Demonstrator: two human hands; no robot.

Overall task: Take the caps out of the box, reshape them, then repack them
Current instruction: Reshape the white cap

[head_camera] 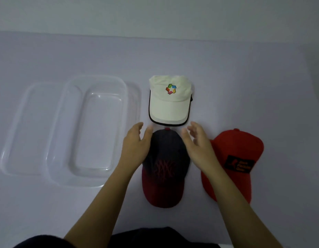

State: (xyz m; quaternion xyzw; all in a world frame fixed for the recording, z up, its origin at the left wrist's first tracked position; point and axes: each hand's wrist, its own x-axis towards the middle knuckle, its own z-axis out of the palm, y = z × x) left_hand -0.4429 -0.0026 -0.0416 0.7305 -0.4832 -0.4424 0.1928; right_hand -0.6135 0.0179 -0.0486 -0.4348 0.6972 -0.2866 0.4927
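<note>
Three caps lie on the pale table. A white cap [170,100] with a coloured logo and black-edged brim is farthest from me. A navy cap with a dark red brim [166,169] lies in front of it. A red cap [234,163] with a black patch sits to the right. My left hand [137,144] hovers open at the navy cap's left side, fingers near the white brim. My right hand [198,140] is open on the navy cap's right side. Neither hand holds anything. The clear plastic box [65,133] stands empty at the left.
A clear lid [17,133] lies under or beside the box on its left. The table's far edge meets a plain wall. My dark clothing [155,237] shows at the bottom.
</note>
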